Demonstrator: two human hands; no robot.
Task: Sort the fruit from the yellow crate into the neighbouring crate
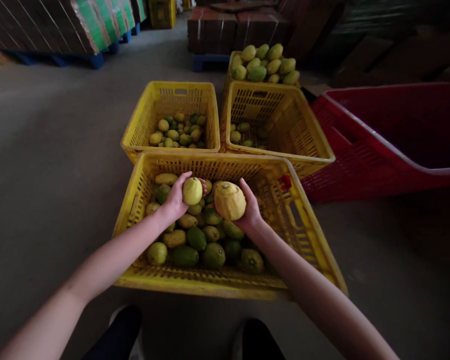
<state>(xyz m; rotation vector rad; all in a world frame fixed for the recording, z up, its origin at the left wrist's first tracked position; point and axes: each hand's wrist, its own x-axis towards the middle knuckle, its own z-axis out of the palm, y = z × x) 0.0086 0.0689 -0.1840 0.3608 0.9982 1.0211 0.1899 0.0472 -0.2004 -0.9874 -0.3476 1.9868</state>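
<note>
My left hand is closed round a small, smooth pale-yellow papaya. A larger, ridged yellow papaya rests in my right hand, its fingers curled beneath and partly hidden. Both hands are above the near yellow crate, the two fruits side by side with a small gap. Inside that crate lie several green and yellow papayas, mostly toward its left and middle. A small red piece shows at its right inner wall.
Behind stand a left yellow crate with many small fruits and a right yellow crate holding several. A heaped fruit crate is farther back. A red bin stands right; stacked cardboard sits on a blue pallet.
</note>
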